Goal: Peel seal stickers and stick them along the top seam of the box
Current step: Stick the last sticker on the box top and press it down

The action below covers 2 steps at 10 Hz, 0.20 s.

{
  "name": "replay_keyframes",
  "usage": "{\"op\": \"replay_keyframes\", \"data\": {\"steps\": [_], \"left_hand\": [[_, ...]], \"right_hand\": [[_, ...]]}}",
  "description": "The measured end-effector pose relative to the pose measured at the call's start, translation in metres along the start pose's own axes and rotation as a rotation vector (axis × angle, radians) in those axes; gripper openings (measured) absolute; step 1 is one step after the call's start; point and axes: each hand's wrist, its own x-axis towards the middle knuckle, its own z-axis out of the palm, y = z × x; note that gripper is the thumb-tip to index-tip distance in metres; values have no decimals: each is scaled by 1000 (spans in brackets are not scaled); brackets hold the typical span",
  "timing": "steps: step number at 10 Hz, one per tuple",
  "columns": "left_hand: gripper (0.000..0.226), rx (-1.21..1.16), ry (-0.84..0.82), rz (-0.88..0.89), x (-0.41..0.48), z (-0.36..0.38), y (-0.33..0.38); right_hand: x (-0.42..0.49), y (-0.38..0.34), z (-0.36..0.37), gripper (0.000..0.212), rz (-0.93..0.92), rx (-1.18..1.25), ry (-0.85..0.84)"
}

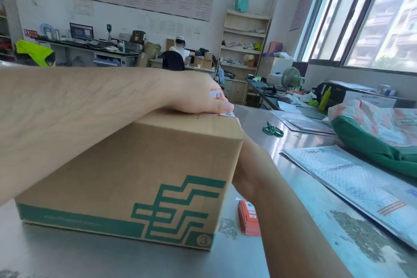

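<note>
A brown cardboard box (140, 178) with a green logo stands on the steel table. My left hand (196, 95) lies on the box's top at its far right corner, fingers pressing a white and red seal sticker (226, 114) onto the top edge; another bit of sticker (216, 93) shows above the fingers. My right hand (248, 165) reaches behind the box's right side, and its fingers are hidden by the box. A stack of red sticker sheets (248, 219) lies on the table by the box's right front corner.
Green-handled scissors (273, 130) lie on the steel table (259, 119) beyond the box. Padded mailers (352, 178) and a green and white sack (379, 142) fill the right side. A person sits at a desk far back (178, 54).
</note>
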Motion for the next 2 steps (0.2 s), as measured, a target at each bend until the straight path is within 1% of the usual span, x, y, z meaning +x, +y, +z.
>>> {"op": "replay_keyframes", "data": {"steps": [1,2], "left_hand": [[42,25,17,3,-3,1,3],[48,9,-43,-3,-4,-1,-1]], "right_hand": [[12,-14,5,91,65,-46,60],[24,-24,17,119,134,-57,56]]}}
